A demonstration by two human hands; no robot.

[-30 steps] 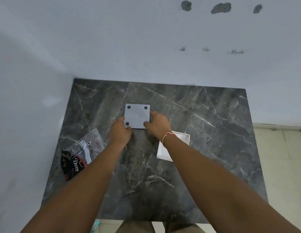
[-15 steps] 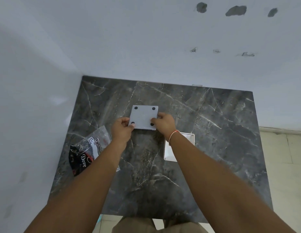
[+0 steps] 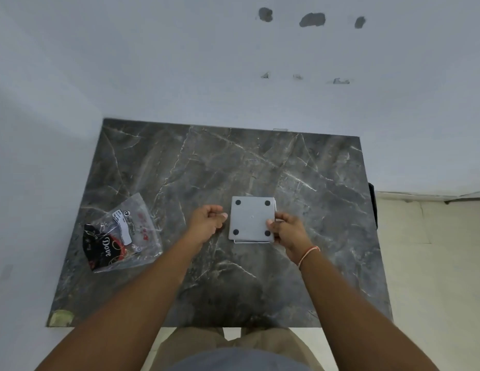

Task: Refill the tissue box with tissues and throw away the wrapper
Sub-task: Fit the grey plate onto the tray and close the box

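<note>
A grey square base panel with four black pads lies face up on the dark marble table. It covers the white tissue box, of which only a thin edge shows below and at the right. My right hand pinches the panel's right edge. Just left of the panel is my left hand, fingers curled with nothing in them, the thumb close to the panel's edge. The clear plastic wrapper with black and red "Dove" print lies crumpled at the table's left side. No tissues are visible.
White walls close the table in at the back and left. The floor is tiled to the right. A dark object hangs at the table's right edge. My legs show below the table's near edge.
The grey panel has moved right and now sits on the white box, which lay apart before. My left hand has let go of the panel; my right still holds it.
</note>
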